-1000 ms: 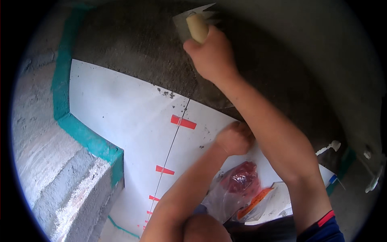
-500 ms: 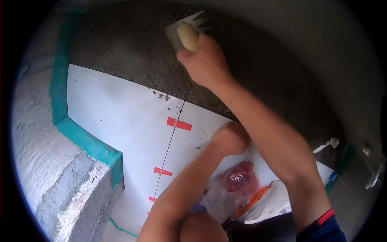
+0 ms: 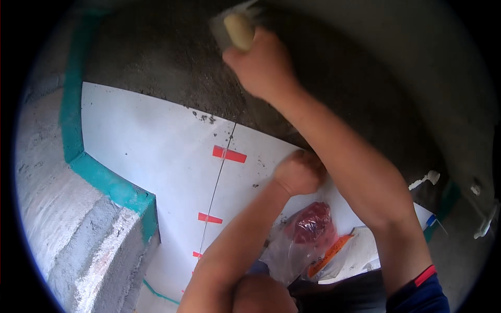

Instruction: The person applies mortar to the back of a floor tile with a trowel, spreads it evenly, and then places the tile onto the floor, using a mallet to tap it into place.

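The right hand [image 3: 269, 65] was clamped on the pale handle of the trowel [image 3: 239, 32], which was over the dark mortar [image 3: 156, 68] beyond the tiles; its blade was blurred, so contact could not be told. The left hand [image 3: 300, 173], well apart from the right, was curled in a fist on the white tiles [image 3: 146, 135], near their edge with the mortar. Red wedges [image 3: 229, 154] straddled the joint in a row. A clear bag [image 3: 300, 245] with red contents lay beside the left forearm, and a green band [image 3: 112, 180] bordered the tiles at left.
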